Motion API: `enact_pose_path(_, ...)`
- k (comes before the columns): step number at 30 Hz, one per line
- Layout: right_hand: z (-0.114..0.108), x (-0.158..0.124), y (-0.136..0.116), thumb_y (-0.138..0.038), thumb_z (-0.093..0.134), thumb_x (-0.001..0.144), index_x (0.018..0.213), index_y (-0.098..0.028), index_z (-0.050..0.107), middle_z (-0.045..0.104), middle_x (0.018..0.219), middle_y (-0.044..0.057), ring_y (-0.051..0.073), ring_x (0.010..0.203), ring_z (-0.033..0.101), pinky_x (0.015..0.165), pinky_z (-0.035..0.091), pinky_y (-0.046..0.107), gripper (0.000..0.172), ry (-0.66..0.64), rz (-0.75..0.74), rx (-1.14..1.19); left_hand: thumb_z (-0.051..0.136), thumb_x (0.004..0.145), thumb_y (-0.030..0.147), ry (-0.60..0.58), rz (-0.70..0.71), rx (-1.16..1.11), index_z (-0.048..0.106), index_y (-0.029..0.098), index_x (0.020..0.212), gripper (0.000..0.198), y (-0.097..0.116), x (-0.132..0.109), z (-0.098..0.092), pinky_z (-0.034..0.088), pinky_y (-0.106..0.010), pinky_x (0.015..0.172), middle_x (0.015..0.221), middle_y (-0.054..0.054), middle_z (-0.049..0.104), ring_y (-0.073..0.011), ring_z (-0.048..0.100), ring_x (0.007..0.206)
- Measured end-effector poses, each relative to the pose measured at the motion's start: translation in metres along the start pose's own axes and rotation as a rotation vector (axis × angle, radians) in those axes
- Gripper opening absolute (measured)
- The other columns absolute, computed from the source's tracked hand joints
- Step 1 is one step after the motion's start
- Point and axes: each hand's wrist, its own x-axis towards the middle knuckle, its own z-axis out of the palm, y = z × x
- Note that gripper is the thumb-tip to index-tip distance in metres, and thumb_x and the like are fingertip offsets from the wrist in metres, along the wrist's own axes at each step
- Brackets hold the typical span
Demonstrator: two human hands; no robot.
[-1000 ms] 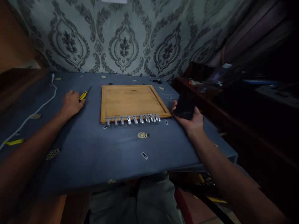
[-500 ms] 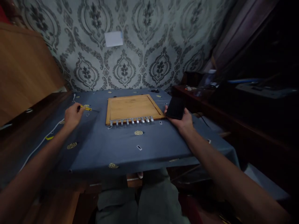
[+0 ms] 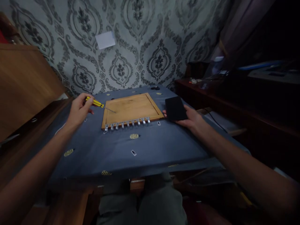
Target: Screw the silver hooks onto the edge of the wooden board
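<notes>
My left hand (image 3: pixel 81 109) is closed on the yellow handle of a screwdriver (image 3: pixel 95 102), whose thin shaft points right, over the left part of a wooden board (image 3: pixel 131 107). Along the board's near edge sits a row of several silver metal clips (image 3: pixel 128 123). Just right of the board, my right hand (image 3: pixel 191 118) holds a flat black rectangular object (image 3: pixel 175 108), with fingers under and around it. The board lies on a blue patterned cloth (image 3: pixel 117 156).
A wooden cabinet (image 3: pixel 28 87) stands at the left. Behind the cloth-covered table is a patterned wall with a white card (image 3: pixel 105 40). On the right, a dark red desk (image 3: pixel 194 89) carries a clear bottle (image 3: pixel 217 65). A small black item (image 3: pixel 154 88) lies at the table's back.
My left hand has moved right with the screwdriver, bringing its shaft over the board. The black object in my right hand is tilted differently, and the camera view has shifted slightly.
</notes>
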Motion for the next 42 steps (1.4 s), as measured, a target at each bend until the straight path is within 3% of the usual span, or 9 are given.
enact_pose_path(5, 0.004, -0.003, -0.001, -0.042, 0.007, 0.107, 0.114, -0.008, 0.067, 0.079, 0.093, 0.019, 0.027, 0.081, 0.075, 0.061, 0.060, 0.052, 0.069, 0.083, 0.015, -0.149, 0.062, 0.084, 0.046, -0.134, 0.128, -0.014, 0.059, 0.020, 0.089, 0.027, 0.007, 0.014, 0.048, 0.053, -0.019, 0.049, 0.078, -0.002, 0.058, -0.0144, 0.061, 0.069)
enact_pose_path(11, 0.007, -0.019, 0.005, -0.041, 0.022, 0.109, 0.116, -0.010, 0.068, 0.079, 0.092, 0.022, 0.030, 0.079, 0.078, 0.060, 0.063, 0.048, 0.056, 0.040, -0.018, -0.151, 0.061, 0.091, 0.048, -0.268, 0.170, 0.044, 0.059, 0.020, 0.091, 0.028, 0.005, 0.023, 0.072, 0.052, -0.018, 0.047, 0.075, 0.001, 0.055, -0.0104, 0.056, 0.059)
enact_pose_path(17, 0.023, -0.038, 0.010, -0.038, 0.021, 0.109, 0.117, -0.013, 0.067, 0.078, 0.085, 0.016, 0.029, 0.069, 0.077, 0.054, 0.063, 0.042, 0.052, 0.100, -0.064, -0.188, 0.065, 0.091, 0.054, -0.338, 0.162, 0.015, 0.059, 0.020, 0.092, 0.035, 0.005, 0.026, 0.082, 0.053, -0.017, 0.047, 0.075, 0.001, 0.058, -0.0093, 0.056, 0.056)
enact_pose_path(23, 0.035, -0.052, 0.014, -0.039, 0.024, 0.109, 0.113, -0.012, 0.069, 0.079, 0.089, 0.016, 0.026, 0.068, 0.078, 0.054, 0.062, 0.038, 0.053, 0.131, -0.042, -0.236, 0.066, 0.090, 0.055, -0.384, 0.149, -0.024, 0.059, 0.019, 0.092, 0.037, 0.010, 0.027, 0.088, 0.054, -0.018, 0.048, 0.071, 0.001, 0.057, -0.0098, 0.057, 0.058)
enact_pose_path(34, 0.032, -0.050, 0.015, -0.040, 0.030, 0.107, 0.106, -0.013, 0.072, 0.079, 0.094, 0.016, 0.027, 0.077, 0.077, 0.059, 0.062, 0.039, 0.050, 0.175, -0.066, -0.229, 0.068, 0.088, 0.063, -0.414, 0.135, -0.037, 0.059, 0.018, 0.091, 0.046, 0.008, 0.031, 0.092, 0.054, -0.017, 0.047, 0.073, 0.001, 0.057, -0.0093, 0.058, 0.059)
enact_pose_path(42, 0.030, -0.048, 0.014, -0.037, 0.026, 0.107, 0.101, -0.016, 0.071, 0.078, 0.088, 0.015, 0.026, 0.072, 0.077, 0.055, 0.061, 0.038, 0.050, 0.127, -0.070, -0.233, 0.065, 0.091, 0.058, -0.465, 0.155, 0.000, 0.061, 0.019, 0.094, 0.040, 0.016, 0.034, 0.091, 0.055, -0.018, 0.049, 0.079, 0.000, 0.058, -0.0096, 0.058, 0.061)
